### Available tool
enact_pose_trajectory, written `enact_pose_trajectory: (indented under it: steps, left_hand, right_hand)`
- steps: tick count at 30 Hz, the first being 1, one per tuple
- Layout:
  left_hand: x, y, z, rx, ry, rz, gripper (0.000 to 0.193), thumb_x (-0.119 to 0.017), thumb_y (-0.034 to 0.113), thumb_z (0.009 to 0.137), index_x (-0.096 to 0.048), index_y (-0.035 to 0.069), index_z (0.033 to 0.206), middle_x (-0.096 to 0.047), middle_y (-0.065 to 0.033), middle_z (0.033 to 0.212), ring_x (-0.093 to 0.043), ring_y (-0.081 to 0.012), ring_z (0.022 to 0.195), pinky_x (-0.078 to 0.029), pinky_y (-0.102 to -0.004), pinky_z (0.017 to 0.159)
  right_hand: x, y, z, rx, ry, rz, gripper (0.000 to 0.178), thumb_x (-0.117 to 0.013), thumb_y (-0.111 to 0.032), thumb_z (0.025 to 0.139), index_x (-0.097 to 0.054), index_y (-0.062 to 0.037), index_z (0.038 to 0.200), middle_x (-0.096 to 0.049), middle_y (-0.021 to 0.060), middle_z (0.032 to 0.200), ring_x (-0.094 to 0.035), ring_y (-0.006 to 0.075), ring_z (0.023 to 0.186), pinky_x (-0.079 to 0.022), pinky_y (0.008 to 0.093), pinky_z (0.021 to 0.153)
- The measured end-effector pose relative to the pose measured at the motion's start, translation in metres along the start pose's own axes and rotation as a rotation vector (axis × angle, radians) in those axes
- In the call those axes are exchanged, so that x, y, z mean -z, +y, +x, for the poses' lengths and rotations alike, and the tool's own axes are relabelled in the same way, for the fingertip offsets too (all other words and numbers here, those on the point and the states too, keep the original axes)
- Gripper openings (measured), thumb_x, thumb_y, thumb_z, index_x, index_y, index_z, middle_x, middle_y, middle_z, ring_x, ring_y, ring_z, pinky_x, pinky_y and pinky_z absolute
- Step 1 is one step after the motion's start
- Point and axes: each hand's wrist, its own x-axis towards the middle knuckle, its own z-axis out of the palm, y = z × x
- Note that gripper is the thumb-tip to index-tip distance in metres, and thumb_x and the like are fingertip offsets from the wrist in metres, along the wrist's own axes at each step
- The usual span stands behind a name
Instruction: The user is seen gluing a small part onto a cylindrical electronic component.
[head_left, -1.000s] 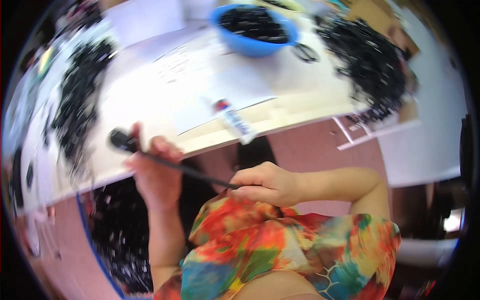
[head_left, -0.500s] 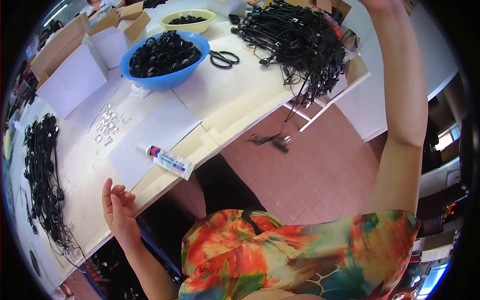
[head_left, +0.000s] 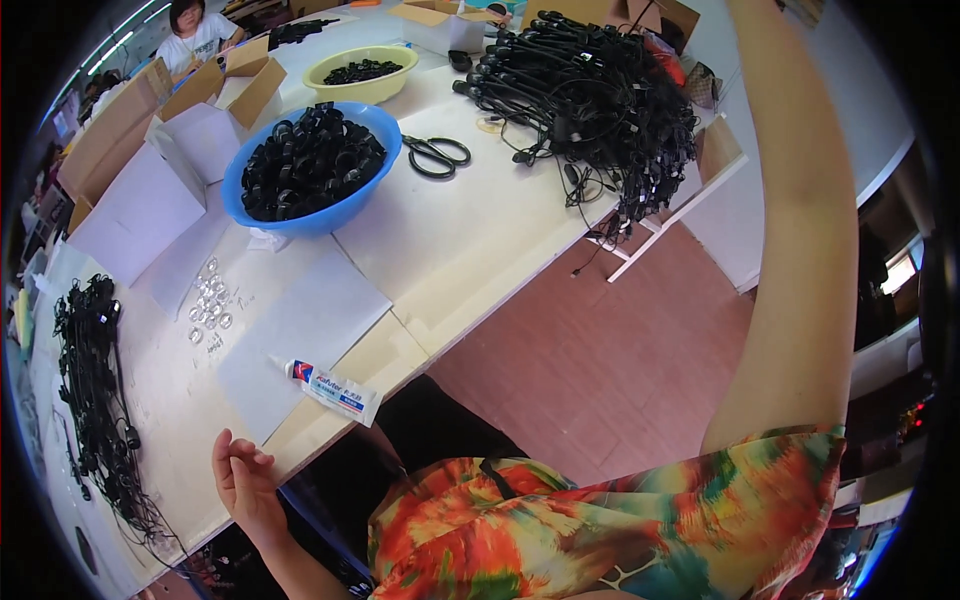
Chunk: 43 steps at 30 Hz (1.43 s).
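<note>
Just off the table's near edge, my left hand (head_left: 248, 485) holds nothing, its fingers apart and loosely curled. A white tube (head_left: 335, 392) with a narrow nozzle lies closest to it, across the edge of a white sheet (head_left: 260, 375). Small clear round pieces (head_left: 210, 300) are scattered behind the sheet. My right forearm (head_left: 805, 200) is raised along the right side and runs out at the top, so that hand is out of view. A bundle of black cables (head_left: 590, 110) lies left of this arm, some ends hanging over the table's edge.
A blue bowl (head_left: 235, 200) holds black ring-like parts; a pale yellow bowl (head_left: 365, 90) holds smaller black pieces. Black-handled scissors (head_left: 437, 157) lie beside them. Open cartons (head_left: 140, 215) stand at left, with more black cables (head_left: 95, 390) nearer. A person (head_left: 195, 40) sits across the table.
The view has tilted upward, so the table's things sit lower and the person opposite shows more. My right hand has left the top edge. The dark thing seen over the floor no longer shows there.
</note>
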Motion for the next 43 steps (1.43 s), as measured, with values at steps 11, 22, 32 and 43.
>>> enact_pose_trajectory:
  steps: [11,22,32,43]
  left_hand:
    - [-0.003,0.001,0.001,0.068,0.027,0.014,0.030,-0.043,0.010,0.090,-0.043,0.001,0.118,-0.050,-0.0066,0.091,-0.050,-0.0109,0.076,-0.045,-0.0229,0.071]
    - [0.009,0.006,-0.008,0.138,0.201,0.076,0.029,-0.048,0.005,0.086,-0.046,0.001,0.115,-0.051,-0.0048,0.088,-0.052,-0.0118,0.077,-0.047,-0.0243,0.069]
    - [0.002,-0.004,0.011,0.160,-0.072,0.074,0.026,-0.047,0.009,0.089,-0.049,0.003,0.113,-0.055,-0.0042,0.091,-0.055,-0.0108,0.078,-0.046,-0.0232,0.071]
    - [0.123,0.094,0.049,-0.528,0.604,0.239,0.026,-0.050,0.015,0.088,-0.051,0.004,0.112,-0.055,-0.0039,0.091,-0.052,-0.0104,0.072,-0.044,-0.0223,0.069]
  right_hand:
    - [-0.038,0.190,-0.214,-0.025,-0.411,-0.768,0.025,-0.049,-0.028,0.083,-0.061,-0.0199,0.104,-0.061,0.0117,0.098,-0.057,0.0300,0.090,-0.046,0.0385,0.078]
    - [-0.084,0.192,-0.265,-0.186,-0.680,-1.305,0.029,-0.048,-0.032,0.082,-0.064,-0.0123,0.096,-0.058,0.0150,0.101,-0.056,0.0326,0.098,-0.049,0.0425,0.076]
    - [-0.176,-0.067,-0.354,0.153,-1.080,0.175,0.018,-0.051,-0.009,0.083,-0.061,-0.0027,0.098,-0.060,0.0087,0.092,-0.057,0.0214,0.086,-0.043,0.0284,0.075]
    - [-0.275,-0.336,-0.518,0.204,-1.333,0.553,0.019,-0.054,-0.022,0.078,-0.063,-0.0080,0.087,-0.058,0.0121,0.093,-0.057,0.0274,0.089,-0.047,0.0387,0.075]
